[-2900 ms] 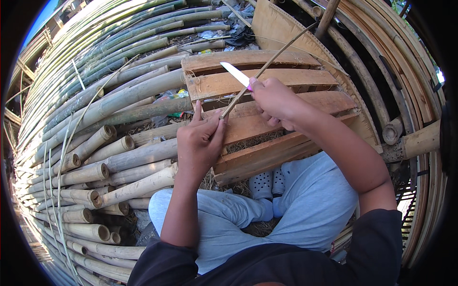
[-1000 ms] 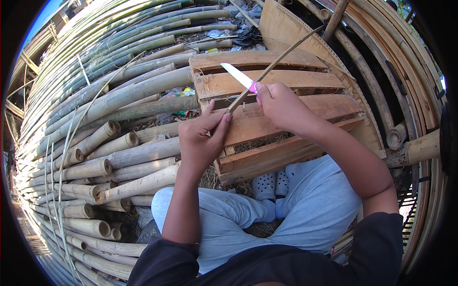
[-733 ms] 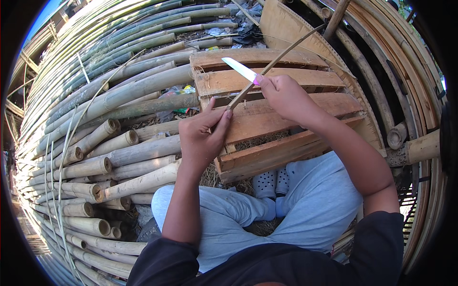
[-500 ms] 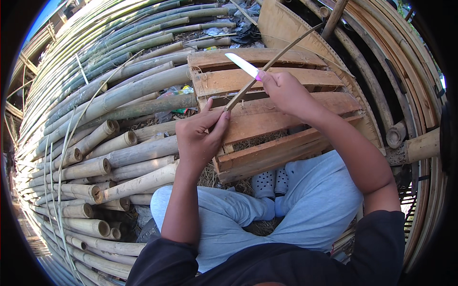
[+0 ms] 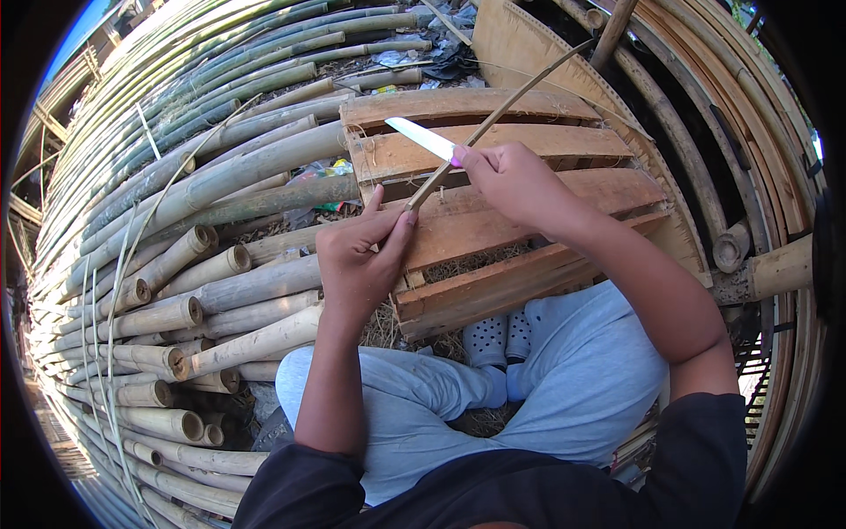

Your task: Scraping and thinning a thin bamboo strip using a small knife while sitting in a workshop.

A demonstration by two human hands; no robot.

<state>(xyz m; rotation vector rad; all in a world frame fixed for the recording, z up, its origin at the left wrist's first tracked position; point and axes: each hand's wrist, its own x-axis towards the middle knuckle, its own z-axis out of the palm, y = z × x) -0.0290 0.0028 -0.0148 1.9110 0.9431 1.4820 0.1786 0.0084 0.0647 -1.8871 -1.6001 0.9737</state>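
A long, thin bamboo strip (image 5: pixel 520 90) slants from my left hand up to the far right, above a wooden slatted crate (image 5: pixel 529 198). My left hand (image 5: pixel 363 251) pinches its near end between thumb and fingers, with the index finger stretched out. In my right hand (image 5: pixel 515 185) is a knife (image 5: pixel 421 138) with a pale blade and a pink part at the base of the handle. The blade points to the far left and its base lies against the strip. Most of the handle is hidden in my closed fingers.
Many bamboo poles (image 5: pixel 256 172) are stacked on the left, several cut ends facing the crate. Thin strips (image 5: pixel 110 353) lie over them. At the right stand a brown panel (image 5: pixel 564 62) and a bamboo frame (image 5: pixel 679 132). My knees flank the crate's near side.
My right hand and the knife have moved left and slightly nearer along the strip, toward my left hand. My left hand has shifted slightly left, still holding the strip.
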